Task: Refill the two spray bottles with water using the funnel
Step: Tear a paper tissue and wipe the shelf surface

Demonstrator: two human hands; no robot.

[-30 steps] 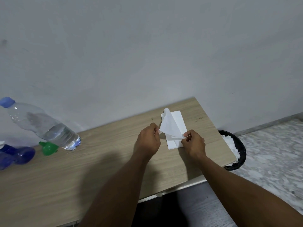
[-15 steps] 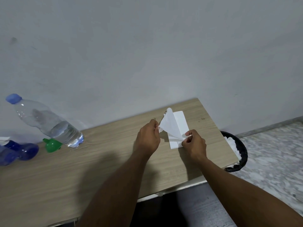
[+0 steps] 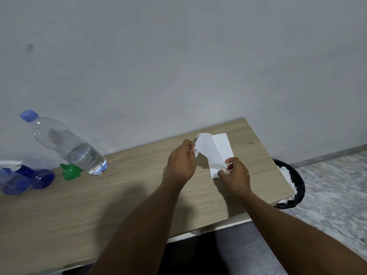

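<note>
The right hand (image 3: 235,175) has curled inward; both it and the left hand (image 3: 181,161) pinch the unmarked tissue (image 3: 206,149).

Two spray bottles (image 3: 23,179), one water bottle (image 3: 65,143), one funnel (image 3: 70,171).

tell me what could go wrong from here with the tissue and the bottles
1. The thin tissue is pinched between left hand and right hand; pulling apart could tear it.
2. The funnel touches the water bottle; grabbing one may knock the other.
3. The spray bottles lie near the table's left end, partly out of view.
</note>
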